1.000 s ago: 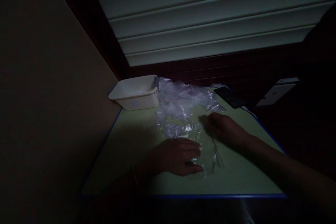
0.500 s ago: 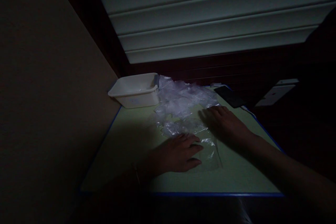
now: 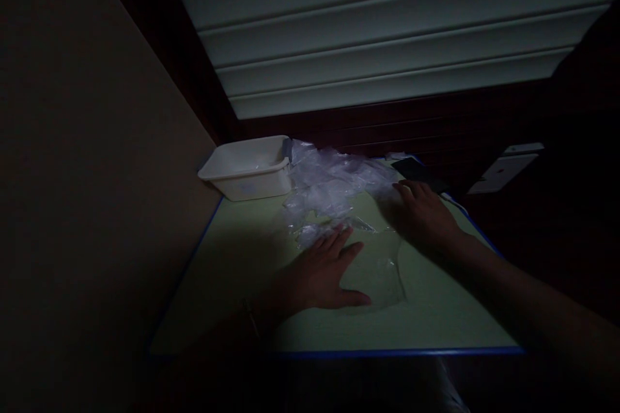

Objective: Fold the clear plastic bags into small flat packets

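A clear plastic bag (image 3: 380, 268) lies flat on the green table (image 3: 242, 271) in dim light. My left hand (image 3: 322, 271) rests on its left edge, fingers stretched out and flat, thumb along the near side. My right hand (image 3: 423, 213) lies palm down beyond the bag's far right corner, fingers spread, close to a heap of crumpled clear bags (image 3: 332, 187).
A white plastic tub (image 3: 247, 171) stands at the back left of the table by the wall. A dark phone (image 3: 416, 171) lies at the back right behind my right hand. The table has a blue edge (image 3: 387, 353). Window blinds hang above.
The bag now lies flattened. My left hand opened and slid its fingers away from me. My right hand moved away from me and to the right, toward the phone.
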`<control>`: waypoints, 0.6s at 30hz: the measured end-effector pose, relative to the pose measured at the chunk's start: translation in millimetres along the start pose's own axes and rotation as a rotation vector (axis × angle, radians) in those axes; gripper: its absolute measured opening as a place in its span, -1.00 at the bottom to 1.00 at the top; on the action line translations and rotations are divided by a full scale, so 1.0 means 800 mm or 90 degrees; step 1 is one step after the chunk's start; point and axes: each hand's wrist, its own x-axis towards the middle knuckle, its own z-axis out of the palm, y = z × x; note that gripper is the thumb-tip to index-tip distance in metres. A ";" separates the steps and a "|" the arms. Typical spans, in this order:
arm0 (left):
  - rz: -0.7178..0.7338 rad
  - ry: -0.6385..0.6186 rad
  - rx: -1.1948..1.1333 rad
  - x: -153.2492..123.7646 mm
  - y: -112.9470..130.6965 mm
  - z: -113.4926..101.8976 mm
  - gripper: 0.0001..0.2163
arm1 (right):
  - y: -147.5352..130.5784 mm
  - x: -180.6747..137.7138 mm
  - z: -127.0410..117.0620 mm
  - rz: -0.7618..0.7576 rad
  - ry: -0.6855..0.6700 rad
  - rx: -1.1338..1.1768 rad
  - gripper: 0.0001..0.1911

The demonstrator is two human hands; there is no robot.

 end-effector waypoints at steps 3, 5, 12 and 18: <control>-0.006 -0.008 -0.006 0.001 0.001 -0.001 -0.08 | -0.024 -0.004 -0.022 -0.021 0.099 0.080 -0.58; -0.005 -0.003 -0.006 0.002 0.001 -0.001 -0.08 | -0.047 -0.012 -0.036 -0.108 0.135 0.166 -0.62; 0.014 -0.004 0.019 0.004 -0.001 -0.001 -0.03 | -0.105 -0.044 -0.034 -0.325 -0.190 0.263 -0.78; -0.003 -0.013 0.010 0.002 0.000 0.001 0.02 | -0.093 -0.042 -0.019 -0.219 -0.171 0.059 -0.83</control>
